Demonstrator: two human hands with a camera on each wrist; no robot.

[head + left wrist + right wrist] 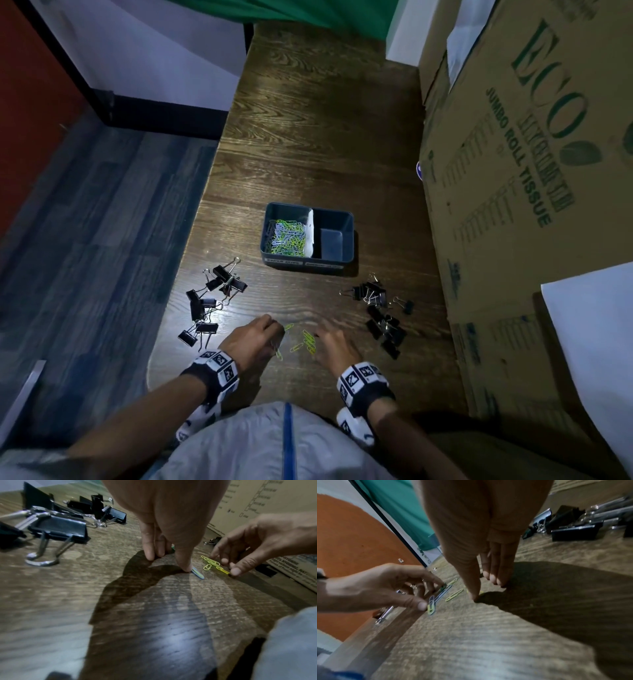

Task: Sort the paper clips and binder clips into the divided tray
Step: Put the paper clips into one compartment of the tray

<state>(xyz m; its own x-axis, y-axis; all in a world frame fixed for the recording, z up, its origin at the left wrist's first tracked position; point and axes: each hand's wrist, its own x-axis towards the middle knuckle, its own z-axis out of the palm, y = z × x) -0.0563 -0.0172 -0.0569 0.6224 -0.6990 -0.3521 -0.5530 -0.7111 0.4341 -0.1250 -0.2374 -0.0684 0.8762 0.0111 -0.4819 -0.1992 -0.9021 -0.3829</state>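
A dark blue divided tray (344,219) sits mid-table; its left half holds coloured paper clips (286,236) and its right half is bare. Black binder clips lie in a left pile (212,301) and a right pile (382,313). Between my hands lie a few loose yellow-green paper clips (306,342). My left hand (270,330) pinches a bunch of blue and green paper clips (435,599) against the table. My right hand (320,337) pinches the yellow clips (212,563) between thumb and fingertips.
A big cardboard box (513,171) walls off the table's right side. The table's left edge (205,192) drops to a grey floor. White paper (592,335) lies at the right. My pale shirt (274,445) hangs over the near edge.
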